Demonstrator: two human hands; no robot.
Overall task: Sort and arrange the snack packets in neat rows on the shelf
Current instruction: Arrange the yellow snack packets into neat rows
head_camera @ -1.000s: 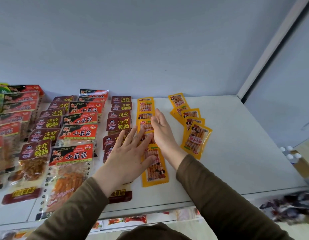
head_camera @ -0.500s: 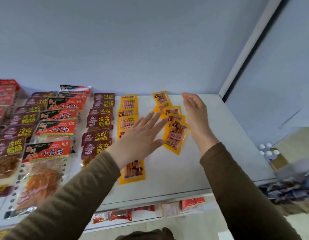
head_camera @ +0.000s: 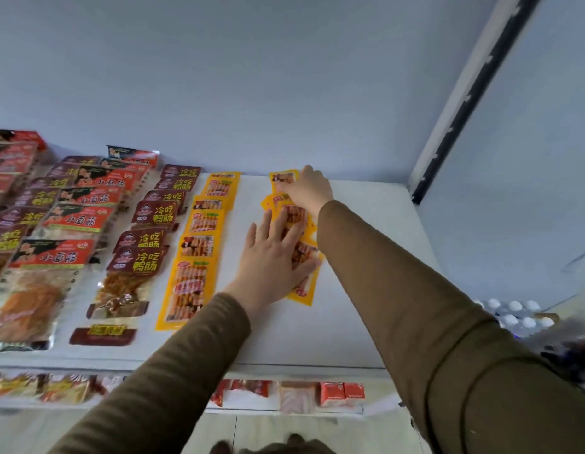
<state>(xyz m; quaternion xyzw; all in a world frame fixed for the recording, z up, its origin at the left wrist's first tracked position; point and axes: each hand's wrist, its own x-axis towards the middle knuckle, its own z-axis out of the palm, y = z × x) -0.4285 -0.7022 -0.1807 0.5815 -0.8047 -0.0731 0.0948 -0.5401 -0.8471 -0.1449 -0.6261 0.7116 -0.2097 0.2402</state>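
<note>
Yellow packets [head_camera: 302, 257] looked light, slick and floppy beside the tidy yellow row [head_camera: 199, 244] — left hand [head_camera: 271, 260] pressed them flat with splayed fingers, right hand [head_camera: 306, 188] pinched the far one's edge.

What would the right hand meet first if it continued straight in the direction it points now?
Probably the back wall: the right hand already reaches the rearmost yellow packet, though depth is unclear.

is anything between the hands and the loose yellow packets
Nothing visible. The left hand lies flat on the loose yellow packets, and the right hand touches the rearmost one.
</note>
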